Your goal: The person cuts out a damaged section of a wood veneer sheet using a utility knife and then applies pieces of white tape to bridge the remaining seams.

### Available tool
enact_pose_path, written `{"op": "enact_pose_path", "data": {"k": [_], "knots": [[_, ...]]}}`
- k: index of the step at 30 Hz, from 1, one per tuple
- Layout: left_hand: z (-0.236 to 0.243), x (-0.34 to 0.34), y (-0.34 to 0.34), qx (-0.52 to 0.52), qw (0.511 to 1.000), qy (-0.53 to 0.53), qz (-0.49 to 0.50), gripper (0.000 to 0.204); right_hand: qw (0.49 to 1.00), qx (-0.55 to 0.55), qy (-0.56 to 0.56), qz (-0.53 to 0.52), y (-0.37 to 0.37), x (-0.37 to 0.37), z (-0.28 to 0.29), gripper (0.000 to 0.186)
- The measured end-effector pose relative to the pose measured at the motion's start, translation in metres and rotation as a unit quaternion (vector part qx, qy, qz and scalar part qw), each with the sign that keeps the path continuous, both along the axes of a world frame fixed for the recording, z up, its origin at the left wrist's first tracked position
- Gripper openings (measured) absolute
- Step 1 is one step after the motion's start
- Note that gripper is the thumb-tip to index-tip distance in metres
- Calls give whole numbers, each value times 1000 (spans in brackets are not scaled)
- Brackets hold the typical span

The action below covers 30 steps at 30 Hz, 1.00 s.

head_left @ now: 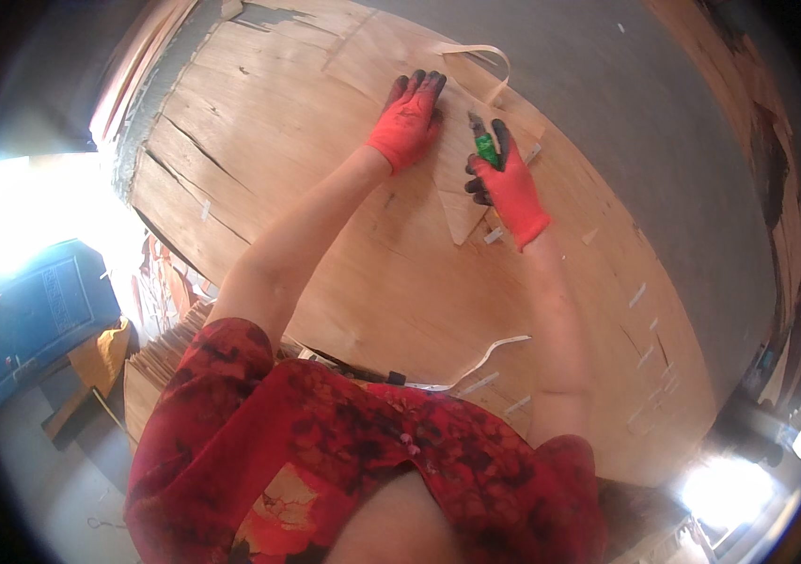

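My left hand [408, 120], in a red glove with dark fingertips, presses down with fingers stretched forward on a thin, pointed piece of veneer [458, 214]. That piece lies over a large wood veneer sheet [363, 273]. To its right, my right hand [513, 188], gloved the same way, grips a green-handled utility knife [485, 145]. The knife's tip points away from me, above the veneer near the far right edge. A narrow curled strip of veneer [492, 54] stands up just beyond both hands.
Long cracks [196, 150] run through the sheet's left side, and short pieces of white tape [638, 296] dot its right. A white strip [494, 352] lies near my body. At the left are stacked veneer sheets [161, 362] and a blue panel [39, 296].
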<state>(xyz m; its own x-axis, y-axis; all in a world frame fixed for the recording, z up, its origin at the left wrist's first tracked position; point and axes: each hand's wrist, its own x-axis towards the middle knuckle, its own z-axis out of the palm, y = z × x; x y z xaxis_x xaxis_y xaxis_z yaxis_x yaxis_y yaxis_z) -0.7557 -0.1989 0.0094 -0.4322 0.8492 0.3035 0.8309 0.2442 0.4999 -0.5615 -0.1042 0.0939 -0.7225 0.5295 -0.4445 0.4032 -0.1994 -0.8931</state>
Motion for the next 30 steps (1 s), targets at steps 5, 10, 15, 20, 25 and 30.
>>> {"op": "enact_pose_path", "data": {"k": [5, 10, 15, 20, 25, 30], "knots": [[-3, -6, 1, 9, 999, -32, 17, 58, 997, -66, 32, -33, -5, -30, -23, 51], [-7, -7, 1, 28, 999, -24, 18, 57, 968, -192, 99, -129, -1, -36, -16, 33], [-8, -8, 0, 38, 997, -63, 31, 60, 994, 104, -40, -23, -10, -46, -20, 43], [-7, -10, -1, 68, 993, -93, 23, 60, 910, 361, -169, 117, -20, -72, -23, 46], [-2, -5, 3, 40, 991, -117, 45, 57, 878, 392, -234, 147, -22, -97, -30, 43], [-12, -7, 2, 8, 999, -30, 25, 47, 868, 384, -251, 189, -21, -92, -27, 44]]}}
